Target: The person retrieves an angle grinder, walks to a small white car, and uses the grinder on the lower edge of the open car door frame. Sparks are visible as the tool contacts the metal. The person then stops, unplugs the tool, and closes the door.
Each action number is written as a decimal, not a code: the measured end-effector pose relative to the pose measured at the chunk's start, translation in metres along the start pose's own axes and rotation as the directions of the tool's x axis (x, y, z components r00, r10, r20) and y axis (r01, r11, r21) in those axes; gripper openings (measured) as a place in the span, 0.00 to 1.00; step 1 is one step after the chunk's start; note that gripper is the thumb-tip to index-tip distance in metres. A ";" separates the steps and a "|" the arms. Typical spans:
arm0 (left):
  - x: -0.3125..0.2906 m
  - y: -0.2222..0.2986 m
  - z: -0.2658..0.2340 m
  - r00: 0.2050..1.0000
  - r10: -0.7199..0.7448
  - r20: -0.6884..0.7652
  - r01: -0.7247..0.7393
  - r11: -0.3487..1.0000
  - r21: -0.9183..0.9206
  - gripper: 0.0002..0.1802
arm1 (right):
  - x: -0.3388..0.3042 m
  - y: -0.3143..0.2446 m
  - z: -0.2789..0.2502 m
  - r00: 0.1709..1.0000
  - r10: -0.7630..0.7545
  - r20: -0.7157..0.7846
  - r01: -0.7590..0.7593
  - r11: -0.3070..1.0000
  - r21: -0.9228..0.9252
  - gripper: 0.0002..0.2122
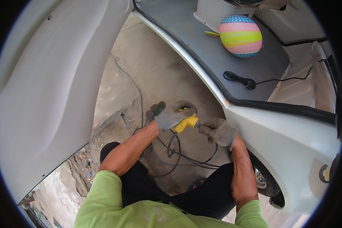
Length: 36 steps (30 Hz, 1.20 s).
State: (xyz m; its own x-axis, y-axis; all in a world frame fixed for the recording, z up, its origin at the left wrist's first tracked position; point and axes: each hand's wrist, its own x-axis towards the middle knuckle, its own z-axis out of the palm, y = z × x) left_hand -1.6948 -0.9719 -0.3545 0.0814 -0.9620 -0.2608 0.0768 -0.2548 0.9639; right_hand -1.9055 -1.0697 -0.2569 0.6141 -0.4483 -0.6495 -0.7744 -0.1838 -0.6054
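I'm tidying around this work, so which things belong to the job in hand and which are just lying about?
In use:
- yellow tool, in the left hand, right hand at its front end
- dark cable below, apparently the tool's

Lying about, apparently unused:
- striped ball
- black cord with plug

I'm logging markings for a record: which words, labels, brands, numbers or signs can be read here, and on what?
None can be read.
Green shirt: pale swirl-like emblem, no legible lettering.
White vehicle panel: dark-and-yellow graphic near the right edge, no legible lettering.
Yellow tool: partly covered by the left hand, no readable marking.
Black plug: too small to read any marking.
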 end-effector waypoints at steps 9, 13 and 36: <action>-0.017 -0.131 -0.138 0.792 -0.317 -0.522 0.460 0.872 0.168 0.32 | 0.056 0.059 0.033 0.986 0.165 0.005 -0.141 0.857 -0.496 0.20; -0.034 -0.216 -0.134 0.746 -0.347 -0.569 0.582 0.755 0.303 0.38 | 0.086 0.078 0.062 0.963 0.271 0.000 -0.217 0.771 -0.598 0.21; -0.018 -0.077 -0.082 0.945 -0.092 -0.313 -0.088 0.852 -0.516 0.33 | 0.072 0.020 0.061 0.973 -0.206 -0.106 0.230 0.906 0.356 0.14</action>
State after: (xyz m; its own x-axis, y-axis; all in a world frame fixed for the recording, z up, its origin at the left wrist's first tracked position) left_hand -1.6204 -0.9272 -0.4287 0.3812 -0.8551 -0.3514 0.5710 -0.0812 0.8169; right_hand -1.8676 -1.0520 -0.3441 0.7409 -0.4908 -0.4585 -0.5057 0.0417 -0.8617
